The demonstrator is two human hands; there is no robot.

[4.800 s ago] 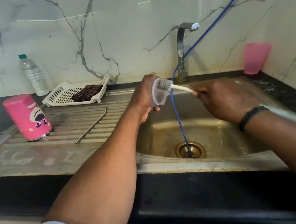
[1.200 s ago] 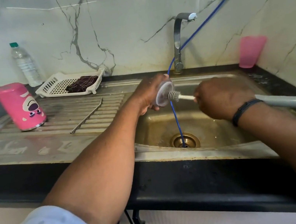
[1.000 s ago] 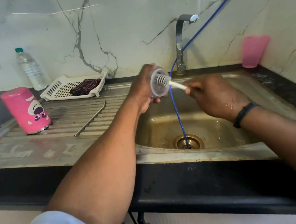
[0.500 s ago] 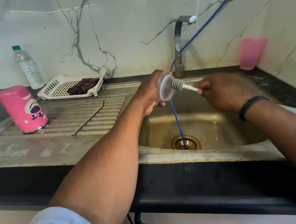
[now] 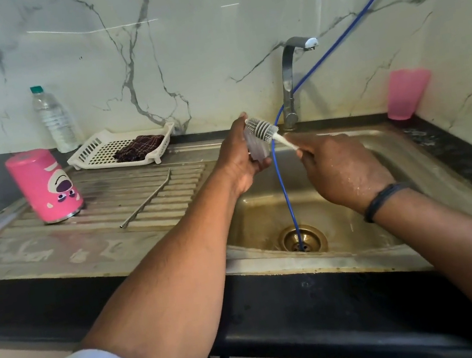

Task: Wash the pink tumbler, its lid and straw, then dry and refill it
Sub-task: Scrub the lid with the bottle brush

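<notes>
Over the sink, my left hand [image 5: 238, 160] grips the clear round lid [image 5: 258, 149] on edge. My right hand [image 5: 341, 168] holds the white handle of a bottle brush [image 5: 262, 131], whose grey bristle head lies against the lid's upper rim. The pink tumbler [image 5: 44, 186] stands upside down on the steel draining board at the left. The metal straw [image 5: 147, 200] lies on the board's ridges to the tumbler's right.
A steel sink [image 5: 266, 223] has a brass drain, with a blue hose [image 5: 284, 189] running down into it. The tap [image 5: 290, 83] stands behind. A white basket [image 5: 92, 158] with a dark cloth, a water bottle [image 5: 53, 119] and a pink cup [image 5: 406, 93] line the back.
The brush head has slid from the lid's face up to its top rim, and the lid has turned more edge-on. The tumbler and straw have not moved.
</notes>
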